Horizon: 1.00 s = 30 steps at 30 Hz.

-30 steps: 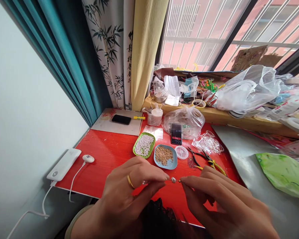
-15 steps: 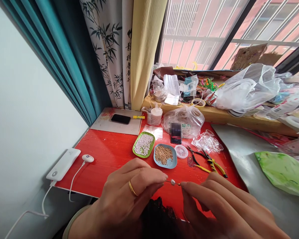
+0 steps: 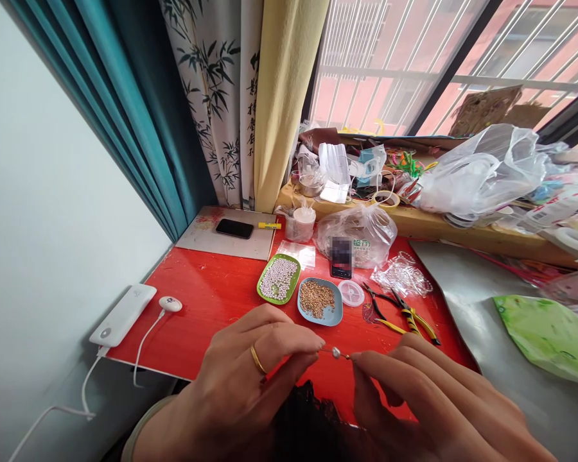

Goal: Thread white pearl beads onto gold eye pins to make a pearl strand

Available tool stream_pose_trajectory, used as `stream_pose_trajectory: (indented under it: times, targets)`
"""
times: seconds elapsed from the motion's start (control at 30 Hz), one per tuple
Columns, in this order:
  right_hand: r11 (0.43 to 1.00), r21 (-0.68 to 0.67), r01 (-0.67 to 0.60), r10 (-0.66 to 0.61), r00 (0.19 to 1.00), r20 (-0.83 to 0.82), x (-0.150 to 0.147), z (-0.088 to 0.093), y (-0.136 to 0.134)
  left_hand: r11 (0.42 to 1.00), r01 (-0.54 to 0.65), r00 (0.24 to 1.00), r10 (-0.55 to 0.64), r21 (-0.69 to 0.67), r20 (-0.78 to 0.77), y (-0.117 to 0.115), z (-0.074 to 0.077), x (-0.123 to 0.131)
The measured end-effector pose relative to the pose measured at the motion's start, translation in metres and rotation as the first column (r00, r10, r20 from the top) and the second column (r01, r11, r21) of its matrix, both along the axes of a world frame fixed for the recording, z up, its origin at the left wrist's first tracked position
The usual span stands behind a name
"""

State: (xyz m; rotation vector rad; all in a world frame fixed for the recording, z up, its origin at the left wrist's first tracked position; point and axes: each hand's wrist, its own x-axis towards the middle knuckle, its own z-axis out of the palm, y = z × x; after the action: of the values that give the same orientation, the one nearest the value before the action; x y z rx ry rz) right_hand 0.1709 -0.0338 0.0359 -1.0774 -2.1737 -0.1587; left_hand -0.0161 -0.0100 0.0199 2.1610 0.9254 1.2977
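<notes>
Between my two hands runs a thin strand carrying a silvery pearl-like bead (image 3: 336,353) and a tiny gold bead (image 3: 347,357). My left hand (image 3: 255,366), with a gold ring on one finger, pinches the strand's left end between thumb and forefinger. The right end, by the gold bead, is pinched in my right hand (image 3: 424,385). Whether the strand is wire or thread I cannot tell. Just beyond my hands stand a green tray (image 3: 259,290) of pale pearly beads and a blue tray (image 3: 336,317) of small gold beads.
Two pairs of pliers, one black-handled at the jaws (image 3: 378,305) and one yellow-and-black (image 3: 411,317), lie right of a clear round lid (image 3: 351,293). A phone (image 3: 341,260) leans by a plastic bag (image 3: 373,224). A white power bank (image 3: 124,316) sits at the left edge.
Almost nothing differs. The view has shifted very slightly, and both hands keep their pinch on the beaded strand.
</notes>
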Motion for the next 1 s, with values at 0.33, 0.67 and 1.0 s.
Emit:
stream_pose_trajectory:
  times: [0.33,0.67,1.0]
  targets:
    - [0.993,-0.077,-0.093,0.094,0.995,0.013,0.007,0.002,0.008,0.999,0.031,0.998,-0.029,-0.038,0.056,0.003,-0.001,0.0]
    - [0.958,-0.269,-0.099,0.037,0.974,-0.226,0.006,-0.005,0.011,0.895,0.271,0.896,-0.101,-0.354,0.431,0.002,-0.011,0.002]
    - [0.943,-0.305,-0.136,0.074,0.975,-0.209,0.009,0.0,0.012,0.956,0.196,0.939,-0.12,-0.217,0.322,0.008,-0.012,0.002]
